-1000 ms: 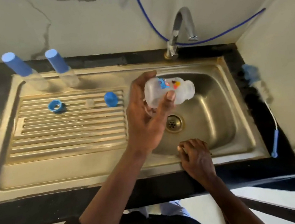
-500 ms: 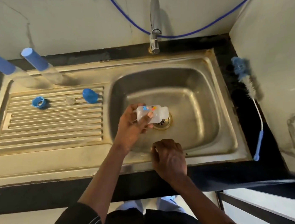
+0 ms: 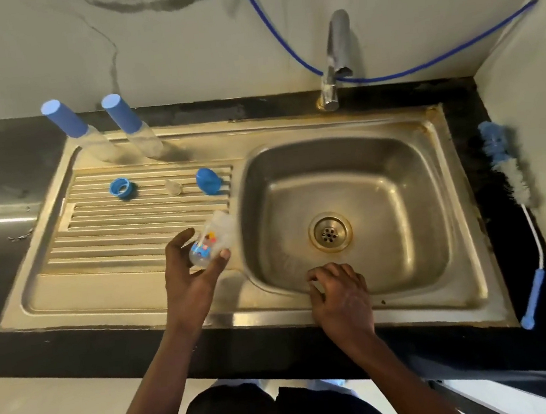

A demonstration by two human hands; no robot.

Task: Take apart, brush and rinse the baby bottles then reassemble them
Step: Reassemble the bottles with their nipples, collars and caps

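Currently our left hand (image 3: 191, 278) grips the open baby bottle (image 3: 212, 243), tilted over the drainboard (image 3: 114, 240), frame centre; right hand (image 3: 341, 294) rests empty, fingers loosely bent, on the basin rim (image 3: 277, 313). Collar ring (image 3: 121, 188), teat (image 3: 173, 187), cap (image 3: 207, 180) lie above.

Blurry bottle (image 3: 215, 236), partly behind the left hand (image 3: 191, 278)

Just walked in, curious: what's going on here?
A person is washing baby bottles. Their left hand grips an open, printed bottle over the draining board, where a blue ring, a teat and a blue cap lie. The right hand rests on the sink rim. Two capped bottles stand behind; the brush lies on the counter.
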